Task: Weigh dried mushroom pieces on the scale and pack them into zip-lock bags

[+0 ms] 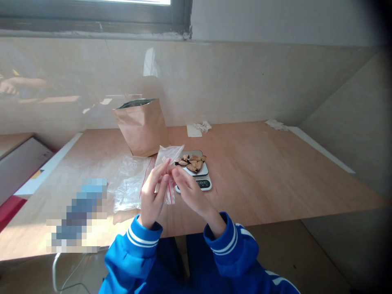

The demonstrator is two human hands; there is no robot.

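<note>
My left hand (153, 194) and my right hand (190, 191) meet over the table, fingertips close together. Both are closed in a pinch on a small clear zip bag (170, 152) with a red strip, which sticks out above and below the fingers. Just beyond my right hand stands a white kitchen scale (209, 182) with a dark display. Brown dried pieces (196, 163), some with dark edges, lie heaped on its plate; their exact kind is unclear. More clear zip bags (130, 192) lie flat left of my left hand.
A brown paper pouch (142, 126) stands with its top open near the wall. A blurred-out flat object (81, 212) lies at left, with a white cable (54, 267) hanging over the table edge. Crumpled tissue (202, 126) and a white card (193, 131) lie at the back.
</note>
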